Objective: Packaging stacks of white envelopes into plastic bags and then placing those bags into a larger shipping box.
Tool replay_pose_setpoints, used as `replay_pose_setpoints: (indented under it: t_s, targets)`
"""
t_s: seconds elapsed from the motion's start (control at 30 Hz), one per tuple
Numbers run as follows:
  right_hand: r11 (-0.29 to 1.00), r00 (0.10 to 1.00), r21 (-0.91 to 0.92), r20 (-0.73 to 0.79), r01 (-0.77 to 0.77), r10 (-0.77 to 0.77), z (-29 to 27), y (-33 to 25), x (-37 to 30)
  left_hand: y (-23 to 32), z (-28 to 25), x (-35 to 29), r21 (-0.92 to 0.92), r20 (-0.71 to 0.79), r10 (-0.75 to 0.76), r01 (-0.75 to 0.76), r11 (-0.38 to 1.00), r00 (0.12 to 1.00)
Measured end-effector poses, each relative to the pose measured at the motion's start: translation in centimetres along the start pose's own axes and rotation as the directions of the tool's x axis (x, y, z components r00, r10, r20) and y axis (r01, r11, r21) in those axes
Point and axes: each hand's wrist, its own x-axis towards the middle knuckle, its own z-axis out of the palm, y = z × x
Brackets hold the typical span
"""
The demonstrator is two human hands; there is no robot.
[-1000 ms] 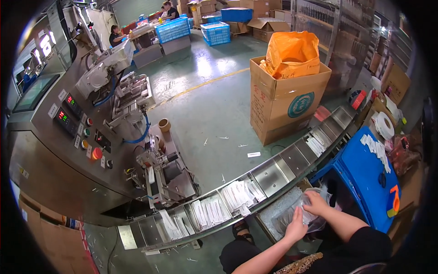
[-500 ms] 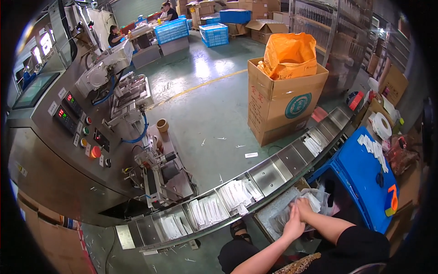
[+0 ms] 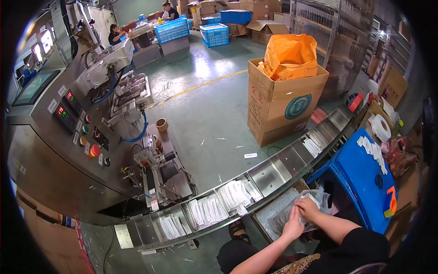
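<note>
Nearest, the left hand point(image 3: 293, 227) and right hand point(image 3: 308, 208) both grip a clear plastic bag point(image 3: 292, 214) of white packets over a grey box. Beyond, the steel conveyor's trays point(image 3: 267, 176) hold white sachets point(image 3: 235, 196). Farther off on the green floor point(image 3: 205, 109), a cardboard box point(image 3: 283, 102) holds an orange bag point(image 3: 290, 55).

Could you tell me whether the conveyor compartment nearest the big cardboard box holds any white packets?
No, that steel compartment sits bare, while white packets fill compartments further down.

Factory floor around a packing machine
A carton point(image 3: 283, 102) is holding an orange bag point(image 3: 291, 55); blue crates point(image 3: 191, 31) are sitting beyond the control panel point(image 3: 75, 121).
</note>
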Motion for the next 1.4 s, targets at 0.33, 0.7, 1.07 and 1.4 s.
replay_pose_setpoints:
  t_s: [0.33,0.7,1.07,1.4]
  targets:
    - [0.964,0.953,-0.194,0.208,-0.181,0.221,-2.1,0.6,-4.0,0.2,0.0,-0.1,0.032,0.034,-0.037,0.036,0.999,0.999]
    - [0.932,0.972,0.283,0.011,-0.228,0.235,-6.6,-2.8,8.9,0.5,-0.7,0.0,0.182,0.027,0.025,-0.030,0.983,0.999]
    - [0.968,0.940,0.053,0.259,-0.245,0.224,1.4,-1.2,20.5,0.8,-0.7,0.1,0.096,0.058,0.024,-0.029,0.995,0.998]
    - [0.758,0.674,0.102,0.545,-0.644,0.499,9.2,-2.8,21.2,-0.1,-0.2,0.8,0.104,0.107,-0.056,0.045,0.994,0.993]
